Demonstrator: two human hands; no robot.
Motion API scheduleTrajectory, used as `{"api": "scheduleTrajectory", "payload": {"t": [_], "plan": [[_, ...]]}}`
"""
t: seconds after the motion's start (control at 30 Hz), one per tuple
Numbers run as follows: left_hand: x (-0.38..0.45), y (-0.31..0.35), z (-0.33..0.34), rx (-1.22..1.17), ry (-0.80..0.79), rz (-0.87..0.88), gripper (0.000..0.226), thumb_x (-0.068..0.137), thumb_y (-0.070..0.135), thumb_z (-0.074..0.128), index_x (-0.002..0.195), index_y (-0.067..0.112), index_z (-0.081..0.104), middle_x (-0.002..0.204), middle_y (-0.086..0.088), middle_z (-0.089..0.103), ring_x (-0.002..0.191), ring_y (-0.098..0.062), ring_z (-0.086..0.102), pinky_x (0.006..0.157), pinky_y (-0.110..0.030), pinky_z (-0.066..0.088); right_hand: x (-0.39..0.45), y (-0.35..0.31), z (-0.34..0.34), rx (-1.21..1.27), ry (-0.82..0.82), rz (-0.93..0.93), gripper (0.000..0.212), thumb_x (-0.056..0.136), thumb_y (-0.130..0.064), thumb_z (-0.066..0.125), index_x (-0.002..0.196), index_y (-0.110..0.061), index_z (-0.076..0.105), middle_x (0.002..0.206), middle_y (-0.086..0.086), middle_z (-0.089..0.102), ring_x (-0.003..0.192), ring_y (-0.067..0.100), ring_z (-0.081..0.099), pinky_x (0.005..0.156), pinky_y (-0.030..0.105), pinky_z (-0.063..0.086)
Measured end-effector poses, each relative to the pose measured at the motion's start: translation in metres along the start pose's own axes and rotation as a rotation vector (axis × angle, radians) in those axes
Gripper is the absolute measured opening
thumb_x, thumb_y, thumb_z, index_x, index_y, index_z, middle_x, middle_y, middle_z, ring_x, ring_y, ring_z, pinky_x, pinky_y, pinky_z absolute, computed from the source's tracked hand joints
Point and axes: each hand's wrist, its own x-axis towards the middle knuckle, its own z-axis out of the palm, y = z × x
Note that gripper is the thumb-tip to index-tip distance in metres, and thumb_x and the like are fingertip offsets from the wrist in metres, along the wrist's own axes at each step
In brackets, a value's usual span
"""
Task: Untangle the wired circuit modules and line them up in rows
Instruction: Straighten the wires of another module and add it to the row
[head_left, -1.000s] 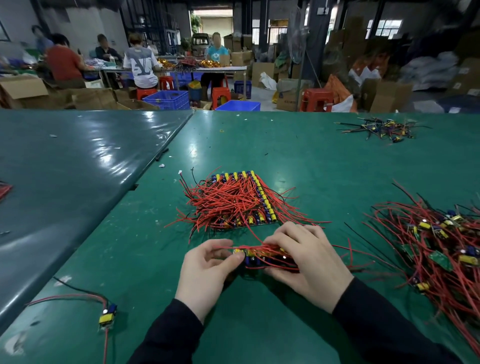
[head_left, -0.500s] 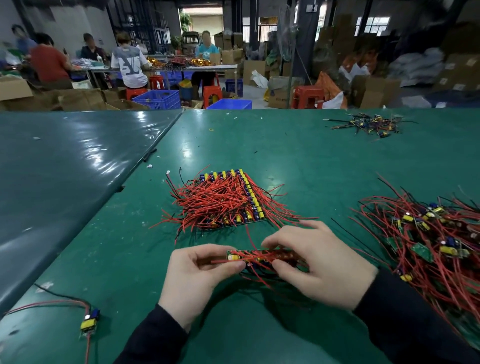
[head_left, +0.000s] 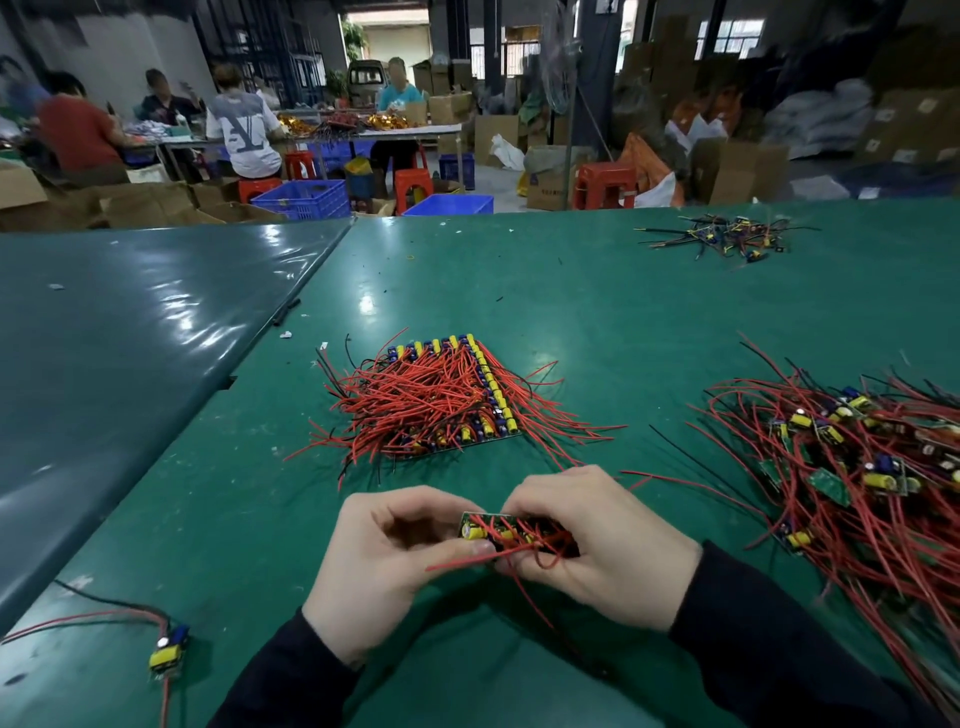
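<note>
Fingers of your left hand and right hand pinch a short row of green wired circuit modules. Square their edges, then set them beside the far red-wired stack.

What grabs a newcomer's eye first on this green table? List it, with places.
Both hands, the left hand and the right hand, grip a short row of wired circuit modules near the front. Behind them lies the neat block of lined-up modules bristling with red wires, and at the right sprawls the tangled pile.
</note>
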Motion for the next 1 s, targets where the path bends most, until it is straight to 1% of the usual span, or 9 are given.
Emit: {"api": "scheduleTrajectory", "payload": {"t": [0.13,0.23,0.4,0.53,0.6,0.73,0.87,0.93,1.0], "plan": [[0.0,0.0,-0.005,-0.008,-0.066,-0.003,0.023,0.053,0.008,0.082,0.075,0.009,0.076,0.069,-0.011,0.072,0.061,-0.014,0.064,0.06,-0.021,0.052,-0.001,0.0,-0.005,0.102,-0.012,-0.021,0.015,0.08,-0.037,0.069,0.079,-0.022,0.066,0.068,-0.004,0.062,0.059,0.011,0.046,0.066,0.029,0.042],[-0.001,0.0,-0.004,0.011,-0.101,-0.008,0.022,0.054,0.007,0.084,0.075,0.007,0.075,0.071,-0.011,0.07,0.06,-0.014,0.06,0.059,-0.021,0.049,-0.002,0.002,-0.006,0.116,-0.04,-0.024,0.017,0.081,-0.038,0.069,0.08,-0.021,0.067,0.069,-0.002,0.063,0.06,0.016,0.049,0.07,0.035,0.045],[-0.001,0.002,-0.004,-0.04,-0.102,-0.047,0.02,0.054,0.002,0.085,0.071,0.002,0.074,0.097,-0.007,0.059,0.059,-0.012,0.052,0.057,-0.018,0.046,-0.002,0.002,-0.007,0.171,-0.06,-0.034,0.013,0.081,-0.032,0.071,0.081,-0.02,0.068,0.066,-0.002,0.06,0.059,0.015,0.048,0.064,0.039,0.045],[-0.002,0.001,-0.006,-0.099,-0.159,-0.084,0.019,0.056,-0.001,0.084,0.071,0.002,0.074,0.093,0.001,0.06,0.054,-0.016,0.045,0.057,-0.021,0.045,-0.003,0.003,-0.009,0.252,-0.08,-0.046,0.011,0.081,-0.029,0.074,0.082,-0.02,0.068,0.065,-0.003,0.058,0.058,0.013,0.048,0.061,0.036,0.044],[-0.002,-0.001,-0.008,-0.152,-0.215,-0.12,0.017,0.056,0.003,0.083,0.071,0.004,0.075,0.091,0.003,0.061,0.058,-0.02,0.047,0.058,-0.023,0.045,-0.003,0.004,-0.011,0.302,-0.116,-0.063,0.012,0.081,-0.027,0.074,0.083,-0.018,0.069,0.066,-0.001,0.059,0.059,0.013,0.047,0.061,0.034,0.044],[-0.002,-0.001,-0.015,-0.236,-0.375,-0.186,0.035,0.049,0.024,0.092,0.073,0.006,0.074,0.094,-0.001,0.064,0.063,-0.02,0.057,0.062,-0.025,0.05,-0.005,0.003,-0.011,0.381,-0.192,-0.061,0.017,0.079,-0.03,0.075,0.087,-0.017,0.069,0.069,0.0,0.06,0.061,0.015,0.051,0.062,0.032,0.045],[0.001,-0.004,-0.015,-0.16,-0.173,-0.183,0.022,0.054,-0.001,0.087,0.07,0.005,0.073,0.086,-0.002,0.069,0.06,-0.017,0.06,0.06,-0.021,0.052,-0.004,0.013,-0.012,0.13,-0.124,0.059,0.027,0.078,-0.044,0.072,0.089,-0.019,0.069,0.074,-0.003,0.065,0.068,0.014,0.055,0.07,0.035,0.047],[0.003,-0.008,-0.015,-0.125,0.026,-0.186,0.024,0.051,0.007,0.083,0.073,0.003,0.072,0.078,-0.01,0.071,0.062,-0.02,0.062,0.061,-0.021,0.054,-0.004,0.019,-0.013,-0.199,-0.134,0.137,0.038,0.082,-0.055,0.062,0.103,-0.025,0.065,0.094,-0.007,0.068,0.089,0.014,0.059,0.089,0.032,0.041],[0.005,-0.011,-0.016,-0.153,0.229,-0.206,0.026,0.053,0.01,0.077,0.077,0.002,0.072,0.072,-0.017,0.071,0.059,-0.021,0.063,0.059,-0.021,0.055,-0.007,0.024,-0.014,-0.403,-0.183,0.234,0.051,0.082,-0.063,0.053,0.122,-0.032,0.055,0.118,-0.014,0.059,0.115,0.01,0.049,0.105,0.031,0.025]]}}
